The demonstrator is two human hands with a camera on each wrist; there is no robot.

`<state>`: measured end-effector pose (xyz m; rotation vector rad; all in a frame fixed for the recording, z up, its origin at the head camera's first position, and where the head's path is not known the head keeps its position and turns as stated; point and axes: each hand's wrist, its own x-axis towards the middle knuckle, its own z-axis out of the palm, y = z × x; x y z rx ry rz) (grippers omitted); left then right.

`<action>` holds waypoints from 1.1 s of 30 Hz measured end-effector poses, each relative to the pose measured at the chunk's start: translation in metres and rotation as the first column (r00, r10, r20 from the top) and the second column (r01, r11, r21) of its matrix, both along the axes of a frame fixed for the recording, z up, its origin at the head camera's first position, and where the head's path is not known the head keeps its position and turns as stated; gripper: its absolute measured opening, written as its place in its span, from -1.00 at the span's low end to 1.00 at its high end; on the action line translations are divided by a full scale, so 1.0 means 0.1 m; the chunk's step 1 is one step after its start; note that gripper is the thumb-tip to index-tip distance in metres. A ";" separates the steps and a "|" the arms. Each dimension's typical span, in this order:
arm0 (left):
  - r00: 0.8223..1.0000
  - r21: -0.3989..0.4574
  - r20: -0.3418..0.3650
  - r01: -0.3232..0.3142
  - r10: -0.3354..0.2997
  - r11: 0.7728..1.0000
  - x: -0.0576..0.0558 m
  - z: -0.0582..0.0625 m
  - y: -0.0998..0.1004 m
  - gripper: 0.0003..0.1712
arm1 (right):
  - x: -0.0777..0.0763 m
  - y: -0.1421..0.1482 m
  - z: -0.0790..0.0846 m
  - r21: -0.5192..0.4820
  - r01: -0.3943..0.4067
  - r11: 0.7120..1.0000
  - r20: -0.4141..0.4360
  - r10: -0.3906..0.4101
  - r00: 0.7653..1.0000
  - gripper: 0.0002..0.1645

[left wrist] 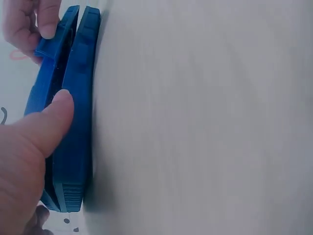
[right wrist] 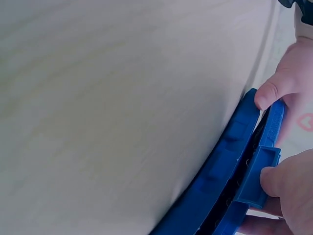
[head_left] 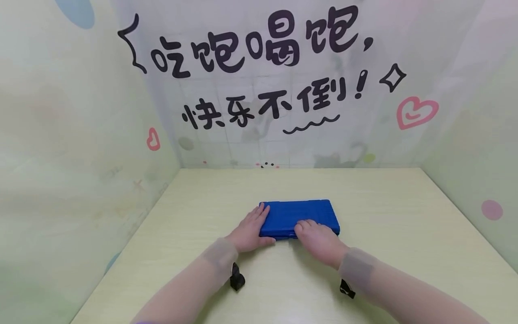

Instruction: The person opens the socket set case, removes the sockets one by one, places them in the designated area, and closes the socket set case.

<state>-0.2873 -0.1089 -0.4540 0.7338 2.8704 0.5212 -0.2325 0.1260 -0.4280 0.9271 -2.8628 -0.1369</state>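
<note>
A flat blue plastic case (head_left: 297, 212) lies on the table, its long side toward me. Its lid stands slightly raised, with a dark narrow gap along the front edge in both wrist views. My left hand (head_left: 250, 230) holds the case's left end, fingers over the side and thumb (left wrist: 61, 105) against the front of the base. At the front right, my right hand (head_left: 319, 242) grips the lid by its front latch (right wrist: 258, 178), thumb on the latch. What lies inside the case is hidden except for small dark bits in the gap.
The pale wood-look table (head_left: 194, 198) meets a back wall (head_left: 259, 148) printed with black lettering and hearts. Side walls (head_left: 81, 157) close in the table on left and right. A black strap piece (head_left: 237, 280) hangs under the left wrist.
</note>
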 end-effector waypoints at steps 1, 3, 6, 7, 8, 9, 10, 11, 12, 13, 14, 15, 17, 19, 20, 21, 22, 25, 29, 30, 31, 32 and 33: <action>1.000 0.014 0.004 -0.016 0.016 1.000 0.01 -0.01 0.00 0.15 | 0.00 0.00 0.00 -0.004 0.005 1.000 0.010 -0.005 1.000 -0.71; 0.998 0.051 0.024 -0.056 0.055 0.997 0.04 -0.03 0.00 0.15 | -0.01 0.00 0.01 -0.013 0.013 1.000 0.027 -0.013 1.000 -0.71; 0.992 0.121 0.074 -0.114 0.106 0.986 0.09 -0.04 -0.01 0.13 | -0.01 0.00 0.02 -0.017 0.023 1.000 0.047 -0.022 0.999 -0.70; 0.989 0.140 0.095 -0.130 0.118 0.982 0.11 -0.04 -0.01 0.12 | -0.02 0.00 0.03 -0.015 0.024 1.000 0.050 -0.024 0.998 -0.69; 0.985 0.161 0.115 -0.144 0.126 0.976 0.13 -0.05 -0.01 0.10 | -0.02 0.00 0.03 -0.014 0.025 1.000 0.052 -0.024 0.998 -0.69; 0.982 0.174 0.130 -0.157 0.135 0.972 0.15 -0.05 -0.02 0.09 | -0.02 0.00 0.03 -0.012 0.026 1.000 0.052 -0.025 0.998 -0.69; 0.980 0.185 0.141 -0.168 0.143 0.968 0.16 -0.06 -0.02 0.08 | -0.02 0.00 0.03 -0.013 0.027 1.000 0.052 -0.026 0.998 -0.68; 0.977 0.192 0.150 -0.178 0.150 0.965 0.18 -0.07 -0.03 0.07 | -0.02 0.00 0.04 -0.013 0.025 1.000 0.048 -0.025 0.999 -0.68; 0.975 0.192 0.156 -0.190 0.161 0.963 0.19 -0.08 -0.04 0.06 | -0.02 0.00 0.03 -0.014 0.024 1.000 0.045 -0.024 0.999 -0.68; 0.972 0.192 0.160 -0.200 0.171 0.961 0.20 -0.09 -0.05 0.06 | -0.02 0.00 0.03 -0.018 0.021 1.000 0.042 -0.020 0.999 -0.68; 0.970 0.191 0.162 -0.212 0.182 0.958 0.21 -0.09 -0.06 0.05 | -0.01 0.00 0.03 -0.020 0.018 1.000 0.038 -0.017 0.999 -0.68; 0.966 0.186 0.164 -0.227 0.198 0.956 0.22 -0.11 -0.07 0.04 | -0.01 0.01 0.04 -0.022 0.015 1.000 0.036 -0.014 0.999 -0.68; 0.959 0.207 0.177 -0.258 0.223 0.944 0.22 -0.13 -0.08 0.01 | -0.01 0.01 0.04 -0.026 0.008 1.000 0.031 -0.007 1.000 -0.68; 0.950 0.224 0.190 -0.288 0.248 0.931 0.21 -0.14 -0.10 -0.01 | -0.01 0.02 0.05 -0.034 0.002 0.999 0.027 -0.001 1.000 -0.69; 0.947 0.234 0.192 -0.299 0.257 0.925 0.21 -0.15 -0.10 -0.02 | -0.01 0.03 0.05 -0.035 0.001 0.999 0.025 0.000 1.000 -0.69; 0.945 0.244 0.192 -0.307 0.264 0.920 0.20 -0.16 -0.10 -0.02 | -0.01 0.03 0.06 -0.040 -0.001 0.999 0.026 0.002 1.000 -0.69; 0.945 0.250 0.187 -0.311 0.270 0.917 0.19 -0.17 -0.10 -0.01 | -0.01 0.03 0.07 -0.044 -0.002 0.999 0.028 0.003 1.000 -0.70; 0.948 0.231 0.156 -0.310 0.279 0.922 0.17 -0.19 -0.09 0.00 | -0.03 0.04 0.11 -0.075 0.003 0.997 0.047 0.001 0.999 -0.70; 0.951 0.217 0.132 -0.303 0.280 0.928 0.16 -0.20 -0.08 0.01 | -0.07 0.04 0.20 -0.154 0.023 0.988 0.050 -0.015 0.999 -0.77; 0.952 0.220 0.129 -0.300 0.277 0.928 0.16 -0.19 -0.09 0.01 | -0.09 0.04 0.22 -0.172 0.023 0.985 0.039 -0.017 0.999 -0.81; 0.953 0.217 0.125 -0.296 0.274 0.930 0.16 -0.19 -0.09 0.00 | -0.11 0.04 0.25 -0.188 0.021 0.982 0.024 -0.017 1.000 -0.84; 0.955 0.208 0.122 -0.290 0.270 0.934 0.16 -0.19 -0.09 -0.01 | -0.12 0.05 0.27 -0.200 0.018 0.980 0.008 -0.016 1.000 -0.87; 0.957 0.197 0.121 -0.284 0.265 0.938 0.16 -0.19 -0.09 -0.02 | -0.14 0.05 0.30 -0.211 0.012 0.977 -0.008 -0.014 1.000 -0.90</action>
